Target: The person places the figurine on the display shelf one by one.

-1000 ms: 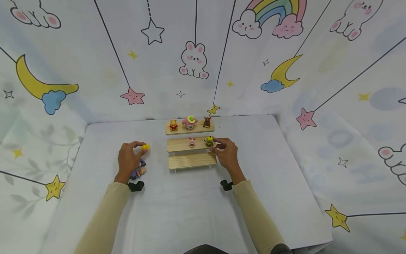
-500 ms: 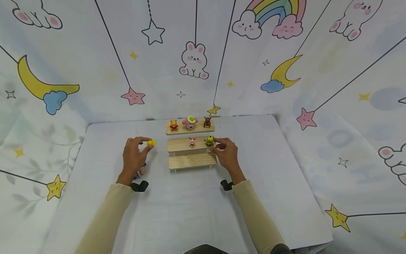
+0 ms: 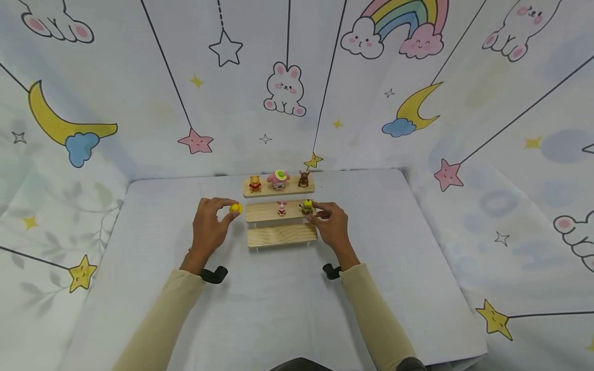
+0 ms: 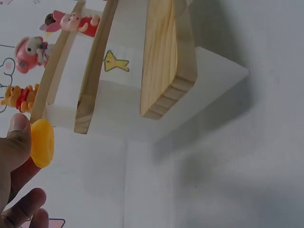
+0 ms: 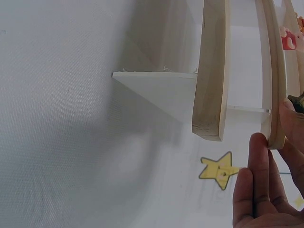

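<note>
1. Yellow toy (image 4: 43, 143): solid yellow, leaning orange.
2. Green figure (image 3: 307, 208): green body, yellow top.
3. Shelf (image 3: 282, 235): pale tan wood, darker grain streaks; supports (image 4: 221, 78) white.
4. Bear (image 3: 255, 184): orange-yellow, red shirt (image 4: 23, 99).
5. Pink figure (image 4: 24, 56): yellow-and-green disc (image 3: 280, 175) on top.
6. Brown figure (image 3: 303, 179): brown.
7. Pig (image 4: 85, 23): pink head, red body.
8. Surface (image 3: 278, 309): white.
9. Sleeves (image 3: 153, 322): plain beige. Wrist mounts (image 3: 215, 275): black.
10. Backdrop (image 3: 139, 77): white, cartoon print. Yellow moons (image 3: 51, 123), blue clouds (image 3: 82, 149), pink and yellow stars (image 3: 196, 141), white rabbits (image 3: 285, 88) with pink ears, banded multicolour rainbow (image 3: 407, 13), black lines (image 3: 165, 64).
</note>
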`<state>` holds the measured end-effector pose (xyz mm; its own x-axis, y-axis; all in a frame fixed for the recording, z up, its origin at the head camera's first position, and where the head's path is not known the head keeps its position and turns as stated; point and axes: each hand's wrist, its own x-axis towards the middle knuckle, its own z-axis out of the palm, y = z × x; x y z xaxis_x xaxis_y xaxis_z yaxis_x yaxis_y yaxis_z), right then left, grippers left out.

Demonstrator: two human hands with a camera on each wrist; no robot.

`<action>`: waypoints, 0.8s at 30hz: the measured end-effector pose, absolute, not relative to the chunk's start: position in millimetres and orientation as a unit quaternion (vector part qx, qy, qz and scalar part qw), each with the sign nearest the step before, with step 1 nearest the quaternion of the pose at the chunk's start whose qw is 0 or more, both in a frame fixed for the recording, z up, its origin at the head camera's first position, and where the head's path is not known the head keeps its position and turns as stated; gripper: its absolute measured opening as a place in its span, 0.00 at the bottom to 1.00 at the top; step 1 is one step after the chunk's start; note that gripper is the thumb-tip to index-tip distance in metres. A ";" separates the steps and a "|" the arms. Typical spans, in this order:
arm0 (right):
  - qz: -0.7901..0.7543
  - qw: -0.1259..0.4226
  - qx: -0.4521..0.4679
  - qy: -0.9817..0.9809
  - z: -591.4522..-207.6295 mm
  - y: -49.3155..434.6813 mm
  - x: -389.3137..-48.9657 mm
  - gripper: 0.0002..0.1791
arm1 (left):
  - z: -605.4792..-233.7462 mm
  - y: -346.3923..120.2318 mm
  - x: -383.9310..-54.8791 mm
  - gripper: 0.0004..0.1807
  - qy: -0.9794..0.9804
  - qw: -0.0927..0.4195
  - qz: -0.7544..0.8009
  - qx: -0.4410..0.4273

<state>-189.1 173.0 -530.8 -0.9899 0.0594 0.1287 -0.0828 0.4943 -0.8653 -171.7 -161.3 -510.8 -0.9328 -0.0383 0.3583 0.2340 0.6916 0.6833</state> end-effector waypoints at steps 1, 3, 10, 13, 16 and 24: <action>0.503 0.070 0.006 -0.861 -530.8 173.0 -189.2 0.24 | -510.0 -158.9 -171.6 0.16 -0.903 0.173 -0.389 -0.057; 0.502 0.070 0.005 -0.862 -530.9 173.0 -189.2 0.24 | -508.6 -153.9 -171.3 0.16 -0.903 0.169 -0.389 -0.061; 0.498 0.073 0.005 -0.864 -530.9 173.0 -188.8 0.24 | -509.2 -138.6 -173.3 0.16 -0.896 0.177 -0.397 -0.089; 0.496 0.072 0.004 -0.865 -531.1 173.1 -189.3 0.24 | -512.1 -133.0 -174.7 0.16 -0.894 0.178 -0.398 -0.100; 0.496 0.070 0.005 -0.866 -530.0 172.9 -188.9 0.24 | -514.2 -128.2 -175.3 0.16 -0.894 0.175 -0.400 -0.106; 0.498 0.064 0.001 -0.865 -529.9 172.4 -189.4 0.23 | -518.5 -118.4 -177.1 0.17 -0.890 0.180 -0.405 -0.111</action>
